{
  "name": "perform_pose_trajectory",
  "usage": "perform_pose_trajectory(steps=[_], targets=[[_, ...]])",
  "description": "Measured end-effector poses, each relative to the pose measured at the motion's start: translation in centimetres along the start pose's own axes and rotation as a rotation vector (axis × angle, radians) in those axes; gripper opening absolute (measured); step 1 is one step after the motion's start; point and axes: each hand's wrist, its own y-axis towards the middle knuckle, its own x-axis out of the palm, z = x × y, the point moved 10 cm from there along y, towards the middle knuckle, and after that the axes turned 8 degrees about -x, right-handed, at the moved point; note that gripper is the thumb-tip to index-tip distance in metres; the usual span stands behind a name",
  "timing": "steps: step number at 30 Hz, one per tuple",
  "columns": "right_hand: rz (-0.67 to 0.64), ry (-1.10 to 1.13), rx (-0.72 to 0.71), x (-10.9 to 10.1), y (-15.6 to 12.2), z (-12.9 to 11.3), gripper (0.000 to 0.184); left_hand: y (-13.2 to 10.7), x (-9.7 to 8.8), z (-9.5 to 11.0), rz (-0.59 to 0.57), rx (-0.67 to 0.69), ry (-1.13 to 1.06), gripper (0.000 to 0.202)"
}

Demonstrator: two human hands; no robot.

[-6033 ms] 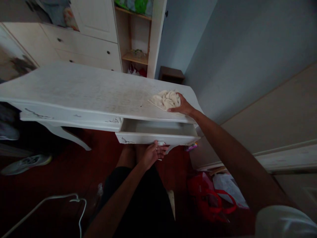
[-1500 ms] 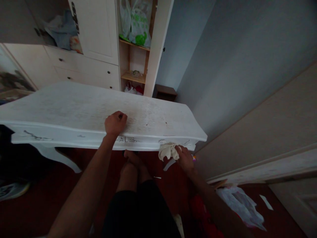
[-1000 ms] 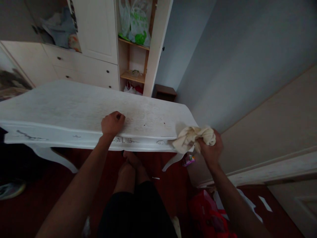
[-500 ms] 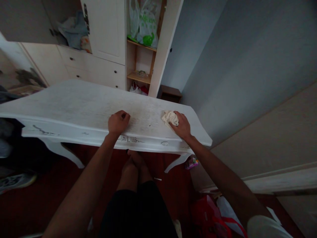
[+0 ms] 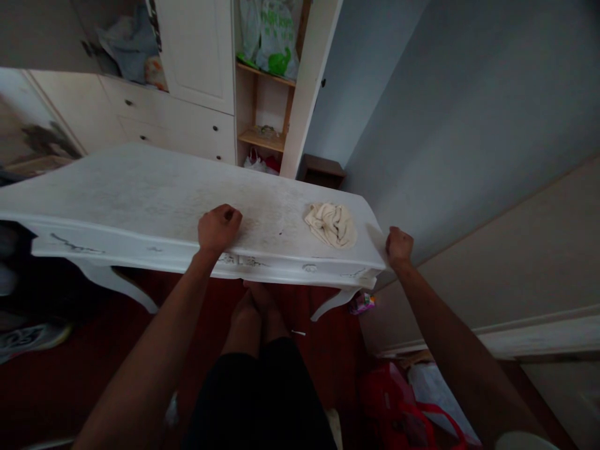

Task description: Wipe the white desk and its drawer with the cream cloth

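Observation:
My left hand (image 5: 219, 229) rests on the top of a white desk (image 5: 154, 181) near its front edge. Its fingers are curled into a fist, with a dark hollow and nothing visible inside. At the desk's right front corner is my right hand (image 5: 399, 245), its fingers curled closed against or just beside the edge. Whether it grips the edge or anything small is hidden. A crumpled cream cloth (image 5: 331, 225) lies loose on the right part of the desktop, between my two hands. Grey smudges mark the surface around my left hand, and a small dark speck sits left of the cloth.
Behind the desk stands a white cabinet (image 5: 194, 56) with an open shelf section holding plastic bags (image 5: 274, 37). A grey wall (image 5: 450, 112) closes off the right side. A red bag (image 5: 387, 400) and a pink packet (image 5: 362, 303) are on the floor; a shoe (image 5: 32, 340) is at left.
My right hand has let go of the cloth and moved right to the desk's corner. The cloth has spread out a little where it lies. My left hand has stayed nearly still.

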Motion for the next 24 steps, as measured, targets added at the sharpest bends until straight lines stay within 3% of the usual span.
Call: perform_pose_trajectory(steps=[12,17,20,24], targets=[[-0.008,0.029,-0.019,0.2,-0.4,-0.5,0.038,0.2,-0.1,-0.3,0.03,-0.018,-0.032,0.024],[-0.019,0.017,-0.038,0.3,-0.5,-0.9,0.037,0.6,1.2,-0.1,-0.075,-0.136,0.02,0.024],[-0.039,0.012,-0.051,0.5,-0.6,-1.1,0.037,-0.7,3.2,4.3,-0.163,-0.025,-0.075,0.046],[-0.062,0.024,-0.076,0.7,-0.6,-1.0,0.037,-5.5,5.6,15.3,-0.198,0.406,-0.148,0.085]])
